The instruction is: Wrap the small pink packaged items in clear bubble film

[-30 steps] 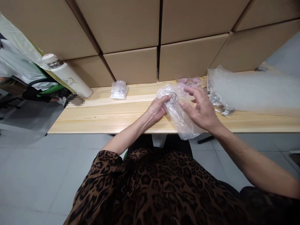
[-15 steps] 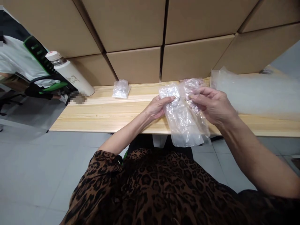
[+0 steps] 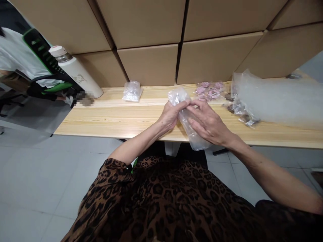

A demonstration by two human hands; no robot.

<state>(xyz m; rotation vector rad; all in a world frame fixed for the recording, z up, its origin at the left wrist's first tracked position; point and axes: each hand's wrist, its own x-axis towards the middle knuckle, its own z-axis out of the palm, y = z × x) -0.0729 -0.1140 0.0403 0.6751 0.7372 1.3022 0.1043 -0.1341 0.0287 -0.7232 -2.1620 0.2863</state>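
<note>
A clear plastic bag (image 3: 198, 143) is held above the table's front edge, its lower end hanging past that edge. My left hand (image 3: 170, 116) is closed on its upper part, thumb on top. My right hand (image 3: 210, 122) is at the bag's right side, with bent fingers gripping it near the left thumb. Whatever the bag contains, if anything, I cannot make out. Behind my right hand, a clear packet of pinkish-purple pieces (image 3: 209, 90) lies on the table. To the left, a small folded clear packet (image 3: 132, 91) rests near the boxes.
Large cardboard boxes (image 3: 148, 65) are stacked along the back of the wooden table (image 3: 113, 119). A white bottle (image 3: 79, 75) stands at the left end. On the right lie a pile of cloudy plastic bags (image 3: 280, 101) and dark packets (image 3: 248, 117). A person (image 3: 27, 53) sits far left.
My right hand has let go of the packet of pinkish-purple pieces, now lying at the back of the table. It has moved left onto the clear bag, which looks narrower.
</note>
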